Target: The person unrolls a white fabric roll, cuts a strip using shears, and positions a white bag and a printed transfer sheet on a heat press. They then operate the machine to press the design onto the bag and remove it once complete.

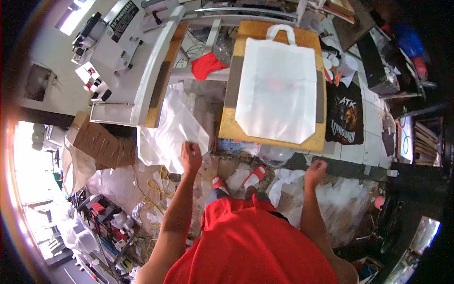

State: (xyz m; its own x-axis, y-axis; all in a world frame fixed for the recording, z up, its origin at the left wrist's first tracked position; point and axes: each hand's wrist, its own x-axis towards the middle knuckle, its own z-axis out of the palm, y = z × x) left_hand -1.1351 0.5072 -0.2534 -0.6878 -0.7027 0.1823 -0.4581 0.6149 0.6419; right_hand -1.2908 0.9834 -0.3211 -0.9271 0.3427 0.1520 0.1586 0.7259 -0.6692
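A white tote bag (279, 90) lies flat on the yellowish board (226, 127), its looped handle at the far end. Faint reddish marks show through its middle. My left hand (191, 156) has curled fingers and overlaps the lower edge of a crumpled white sheet or bag (172, 128) left of the board; whether it grips that material is hidden. My right hand (315, 173) hangs just past the board's near right corner, apart from the tote. Its fingers look bent but are smeared, and nothing shows in them.
A heat-press-like machine (113, 52) stands at left, with a red cloth (207, 66) beside its frame. A black printed shirt or bag (345, 113) lies on white tiles at right. Cardboard boxes (92, 142), a yellow cord (158, 184) and scattered film (336, 203) lie around the floor.
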